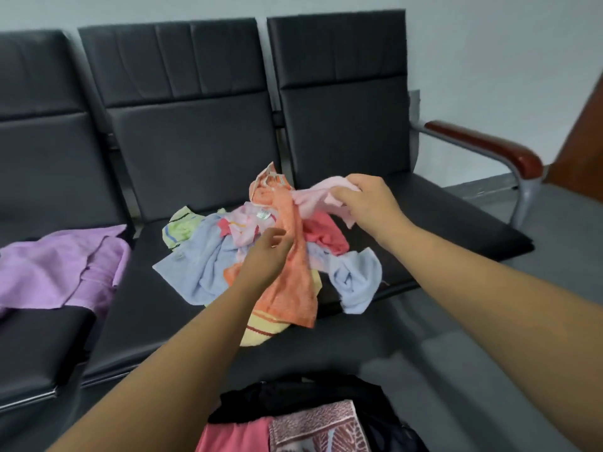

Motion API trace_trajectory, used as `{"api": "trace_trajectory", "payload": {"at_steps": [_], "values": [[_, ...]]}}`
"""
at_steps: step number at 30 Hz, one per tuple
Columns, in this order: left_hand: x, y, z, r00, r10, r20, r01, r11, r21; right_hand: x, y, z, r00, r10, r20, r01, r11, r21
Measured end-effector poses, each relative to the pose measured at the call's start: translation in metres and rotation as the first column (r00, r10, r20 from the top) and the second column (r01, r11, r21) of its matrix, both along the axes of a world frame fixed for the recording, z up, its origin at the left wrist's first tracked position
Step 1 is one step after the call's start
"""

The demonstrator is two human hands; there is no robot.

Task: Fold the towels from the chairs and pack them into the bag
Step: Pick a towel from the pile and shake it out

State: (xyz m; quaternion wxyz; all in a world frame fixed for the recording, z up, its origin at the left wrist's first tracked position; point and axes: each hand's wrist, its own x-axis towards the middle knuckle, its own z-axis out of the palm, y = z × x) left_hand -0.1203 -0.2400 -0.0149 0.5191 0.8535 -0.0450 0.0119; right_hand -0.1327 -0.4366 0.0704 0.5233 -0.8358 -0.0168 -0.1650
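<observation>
Curls the right fingers point(342, 192) round a bunched edge of a pale pink towel point(318, 190), with the right hand point(362, 203) raised over the right side of the heap. Pinches the orange towel point(293, 282) between the thumb and the left fingers point(277, 239) near its long edge, with the left hand point(266, 256) lower and nearer the camera. Top end of the orange towel standing above the heap, just beside the pale pink one; lower end draped down toward the seat's front edge.

Beneath both hands, on the middle seat point(153, 314) of a row of black padded chairs, a loose heap of unfolded towels:
- a light blue towel point(202, 265) on the left
- a second light blue towel point(355, 278) on the right
- a coral red towel point(323, 238) between them
- a green striped towel point(181, 226) at the back left
- a yellow striped towel point(257, 334) hanging over the front edge

On the left seat, well apart from the heap, a crumpled lilac towel point(58, 269). Nearest the camera, in front of the chairs, the open black bag point(293, 396), with a pink towel point(228, 435) and a patterned rose towel point(316, 429) side by side inside. Beyond the right seat, a red-brown armrest point(483, 143).
</observation>
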Motion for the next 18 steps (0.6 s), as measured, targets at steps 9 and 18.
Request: {"api": "trace_trajectory", "payload": {"at_steps": [9, 18], "values": [[-0.055, 0.003, 0.125, 0.92, -0.3, 0.252, 0.318, 0.948, -0.03, -0.091, 0.015, 0.107, 0.941, 0.318, 0.115, -0.336, 0.917, 0.215], [-0.123, 0.036, 0.222, 0.912, -0.188, 0.363, 0.252, 0.958, -0.138, -0.132, 0.022, 0.161, 0.939, 0.28, 0.199, -0.341, 0.837, 0.427]]}}
